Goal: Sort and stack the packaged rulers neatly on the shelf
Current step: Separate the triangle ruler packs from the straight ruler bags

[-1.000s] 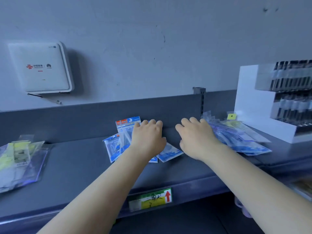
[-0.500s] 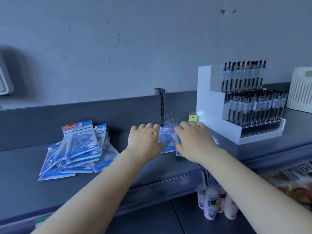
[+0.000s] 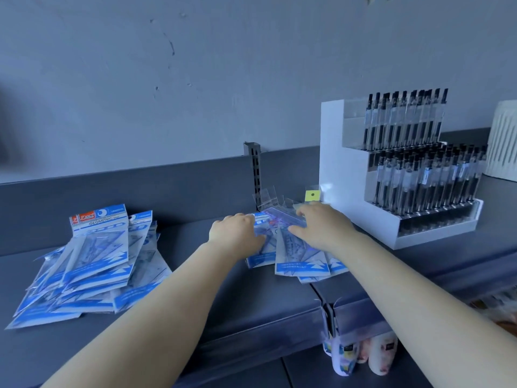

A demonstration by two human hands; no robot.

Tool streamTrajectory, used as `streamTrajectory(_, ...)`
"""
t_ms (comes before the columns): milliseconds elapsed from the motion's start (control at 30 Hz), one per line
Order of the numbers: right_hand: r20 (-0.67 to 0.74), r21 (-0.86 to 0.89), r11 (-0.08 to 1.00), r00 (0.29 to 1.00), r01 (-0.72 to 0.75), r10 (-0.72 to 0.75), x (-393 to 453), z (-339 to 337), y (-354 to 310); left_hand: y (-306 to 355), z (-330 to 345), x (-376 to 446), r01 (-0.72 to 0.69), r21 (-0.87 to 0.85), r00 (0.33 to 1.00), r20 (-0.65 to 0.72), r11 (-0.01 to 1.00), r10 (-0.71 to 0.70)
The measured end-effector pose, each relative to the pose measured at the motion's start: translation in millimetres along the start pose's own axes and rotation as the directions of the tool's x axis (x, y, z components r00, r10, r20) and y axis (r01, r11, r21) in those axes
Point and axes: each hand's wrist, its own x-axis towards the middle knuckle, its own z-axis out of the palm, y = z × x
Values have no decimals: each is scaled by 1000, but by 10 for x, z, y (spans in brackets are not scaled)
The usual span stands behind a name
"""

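Two heaps of blue-and-white packaged rulers lie on the dark grey shelf [image 3: 223, 306]. The left heap [image 3: 95, 264] is a loose fan of several "Geometric" packs, untouched. The smaller right heap [image 3: 302, 266] sits beside a white pen display, with clear and purple packs at its back. My left hand [image 3: 237, 233] rests palm down on the left side of this heap, its fingertips hidden past the knuckles. On the heap's right side lies my right hand [image 3: 321, 228], fingers touching the purple pack. Neither hand lifts a pack.
A white stepped display [image 3: 344, 169] full of black pens stands just right of the hands. A white ribbed basket [image 3: 503, 141] is at the far right. A slotted upright post [image 3: 253, 166] rises at the back panel. Small bottles [image 3: 363, 357] stand on the level below.
The view has swung right, away from the left heap. Both hands moved from the left heap across to the right heap and now lie on it.
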Motion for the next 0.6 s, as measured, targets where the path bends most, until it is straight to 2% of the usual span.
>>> streamTrajectory(233,62,-72,994,994,-86,90,275,173,21,-81,199,202,98,-145,995,51,985,-91)
streamTrajectory(367,111,38,976,972,-213,208,342,187,56,-145,196,266,179,-287,983,98,941,-157)
streamTrajectory(433,105,102,965,967,-241,230,358,198,58,-150,148,260,212,-361,974,151,908,-168)
streamTrajectory(600,-38,180,956,970,-230,241,300,222,73,-128,90,247,279,-473,952,249,836,-177)
